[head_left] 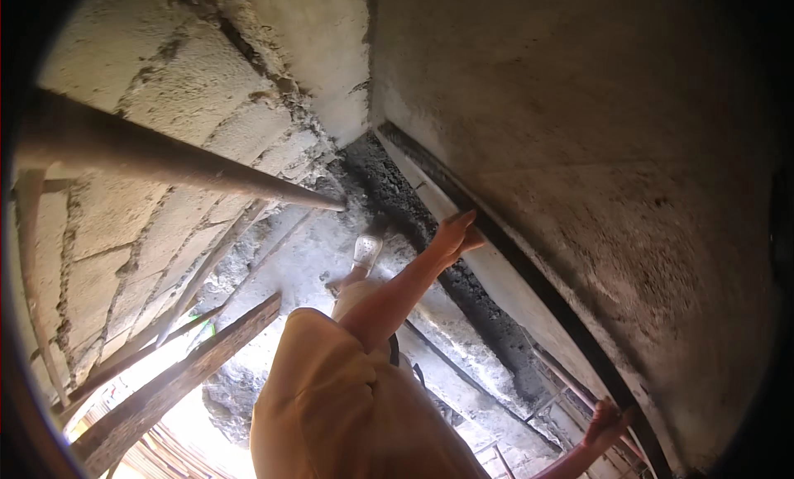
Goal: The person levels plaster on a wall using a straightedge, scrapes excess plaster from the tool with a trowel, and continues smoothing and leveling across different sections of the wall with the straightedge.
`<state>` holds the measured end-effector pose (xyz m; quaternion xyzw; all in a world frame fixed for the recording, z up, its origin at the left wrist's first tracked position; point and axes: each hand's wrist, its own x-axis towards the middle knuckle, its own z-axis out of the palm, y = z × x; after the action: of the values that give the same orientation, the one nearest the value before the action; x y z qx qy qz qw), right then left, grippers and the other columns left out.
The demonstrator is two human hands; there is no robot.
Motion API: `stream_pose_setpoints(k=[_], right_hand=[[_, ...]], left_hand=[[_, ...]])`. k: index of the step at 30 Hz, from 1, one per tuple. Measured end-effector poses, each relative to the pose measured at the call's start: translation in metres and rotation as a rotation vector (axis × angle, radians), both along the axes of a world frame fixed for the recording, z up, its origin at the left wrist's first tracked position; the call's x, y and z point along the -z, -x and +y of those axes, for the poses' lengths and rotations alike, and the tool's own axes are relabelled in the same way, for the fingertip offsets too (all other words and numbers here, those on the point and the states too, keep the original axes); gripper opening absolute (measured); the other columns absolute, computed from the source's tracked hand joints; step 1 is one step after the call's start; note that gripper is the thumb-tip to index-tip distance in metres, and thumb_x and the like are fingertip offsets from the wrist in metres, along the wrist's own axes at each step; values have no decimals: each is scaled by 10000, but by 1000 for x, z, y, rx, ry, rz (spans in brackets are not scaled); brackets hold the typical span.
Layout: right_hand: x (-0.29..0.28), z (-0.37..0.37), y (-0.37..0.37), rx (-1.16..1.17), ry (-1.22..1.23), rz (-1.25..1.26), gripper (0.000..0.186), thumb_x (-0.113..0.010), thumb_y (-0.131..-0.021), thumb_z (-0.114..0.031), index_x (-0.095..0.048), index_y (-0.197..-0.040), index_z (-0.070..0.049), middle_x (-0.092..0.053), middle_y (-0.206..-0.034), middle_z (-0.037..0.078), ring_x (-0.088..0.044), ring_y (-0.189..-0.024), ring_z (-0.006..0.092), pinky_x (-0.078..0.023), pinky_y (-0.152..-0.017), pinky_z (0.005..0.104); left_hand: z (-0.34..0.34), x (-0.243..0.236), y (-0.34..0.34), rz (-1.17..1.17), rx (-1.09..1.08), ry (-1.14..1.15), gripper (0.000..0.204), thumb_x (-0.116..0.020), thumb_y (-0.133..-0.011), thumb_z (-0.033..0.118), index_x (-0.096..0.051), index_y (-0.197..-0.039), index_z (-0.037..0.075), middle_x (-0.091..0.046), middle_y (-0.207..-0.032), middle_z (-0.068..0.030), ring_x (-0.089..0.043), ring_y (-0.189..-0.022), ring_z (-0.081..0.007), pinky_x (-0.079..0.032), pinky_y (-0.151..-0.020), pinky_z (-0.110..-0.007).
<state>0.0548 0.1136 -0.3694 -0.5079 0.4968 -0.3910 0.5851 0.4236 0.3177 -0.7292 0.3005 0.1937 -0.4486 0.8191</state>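
A long dark straight bar (529, 272) lies along the plastered wall (628, 231) on the right; it looks curved through the lens. My left arm stretches forward, and my left hand (456, 235) is closed at the bar's near edge, its fingertips against it. Further down the same bar, at the lower right, my right hand (606, 423) is curled on it. Part of each grip is hidden behind the hand. The pale wall strip (496, 260) beside the bar shows between my hands.
A thick round pole (190, 161) slants in from the left, near a block wall (165, 90). Below it leans a wooden plank (178, 388) beside thinner poles. My shod foot (366, 252) is on the rough grey floor (289, 247). Dark rubble (376, 177) lines the wall's base.
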Motion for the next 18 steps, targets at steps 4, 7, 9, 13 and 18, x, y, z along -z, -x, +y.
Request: stream_pose_setpoints(k=[4,7,9,13,18], right_hand=[[77,16,-38,-49,-95,114,351,-510,-918,-278,-522,-1117,11,-653,-921,165,-657,-746,259,-560,-676,339],[138,33,-99,-93,-242,124,419,-490,-927,-339,-491,-1155,12,-576,-1051,194,-576,-965,325,-498,-811,404],[163,45,-97,-85,-196,199,410,-488,-922,-336,-474,-1180,-18,-555,-1090,185,-558,-996,346,-460,-850,431],[210,60,-151,-60,-197,76,373,-494,-910,-316,-527,-1119,-9,-634,-989,142,-616,-821,261,-480,-735,380],[177,56,-143,104,-105,163,466,-507,-891,-396,-509,-1130,4,-616,-975,156,-599,-822,316,-470,-762,407]], left_hand=[[-29,123,9,302,-245,142,313,-524,-916,206,-493,-1044,-77,-592,-799,-121,-630,-671,-191,-579,-568,-327],[17,225,-23,282,-277,-42,299,-490,-934,229,-517,-1033,-51,-596,-869,-136,-637,-728,-211,-580,-537,-345],[-13,210,-37,330,-138,-146,300,-491,-933,243,-526,-1014,-45,-599,-867,-131,-638,-708,-213,-581,-536,-344],[17,227,-95,279,-114,-324,311,-503,-924,269,-542,-985,-33,-603,-831,-114,-630,-630,-212,-583,-542,-341],[23,182,-104,179,5,-483,305,-520,-911,259,-560,-885,-43,-576,-744,-92,-582,-525,-184,-566,-479,-332]])
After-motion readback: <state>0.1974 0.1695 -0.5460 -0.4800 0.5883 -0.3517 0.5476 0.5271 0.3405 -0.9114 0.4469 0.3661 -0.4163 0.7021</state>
